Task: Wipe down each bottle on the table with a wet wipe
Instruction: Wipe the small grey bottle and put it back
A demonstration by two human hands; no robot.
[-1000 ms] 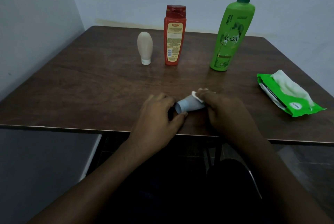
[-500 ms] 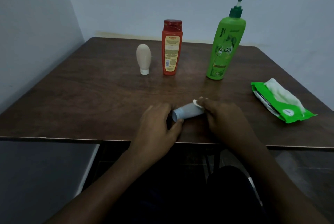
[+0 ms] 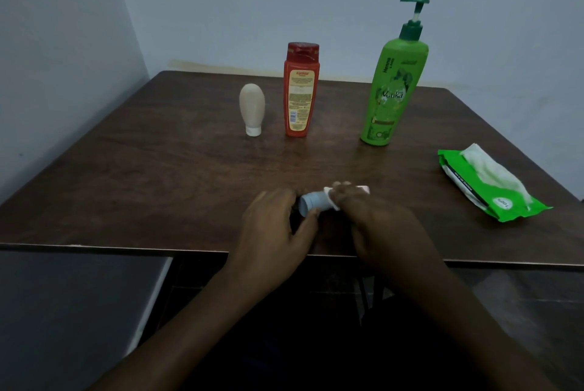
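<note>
Fingers [image 3: 281,201] of the left hand [image 3: 273,226] curl round the near end of a small grey bottle [image 3: 313,202], which lies on its side near the table's [image 3: 158,185] front edge. Right hand [image 3: 379,226] fingers clench a wet wipe [image 3: 333,205] round the bottle's far end.

Step, judged: wiping this bottle. Next move: rotate it to reach the uncovered side.

Both hands are knuckles-up, forearms converging.

Likely a plain home room: wooden table [image 3: 158,185] in a bare-walled corner [image 3: 133,27], with a green pump bottle [image 3: 392,96] and wipes pack [image 3: 467,188].
</note>
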